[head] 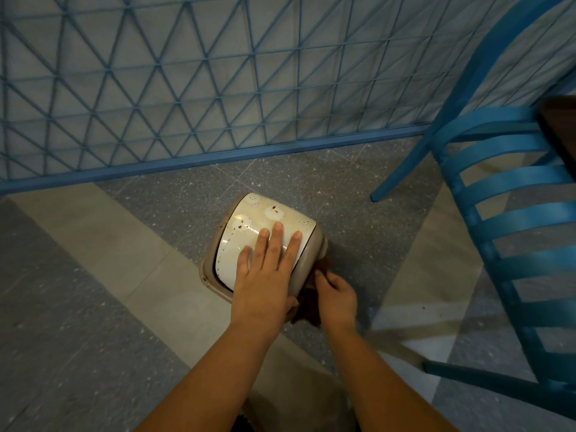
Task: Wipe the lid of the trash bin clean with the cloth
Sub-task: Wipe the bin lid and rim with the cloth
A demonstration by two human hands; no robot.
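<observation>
Head | left hand (265, 282) fingers flat on lid (249, 226) | right hand (338, 296) fingers pinching cloth (310, 302) beside bin

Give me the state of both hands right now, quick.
Left hand: open, fingers straight, pressing flat on the bin lid.
Right hand: closed, gripping the dark cloth against the bin's side.

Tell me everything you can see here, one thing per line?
trash bin: one, beige, on the floor, centre
lid: one, white with brown spots, on top of the bin
cloth: one, dark brown, against the bin's right side
chair: one, blue, at right
lattice fence: one, blue, behind the bin
floor: grey and beige tiles
left hand: one, flat on the lid
right hand: one, gripping the cloth
</observation>
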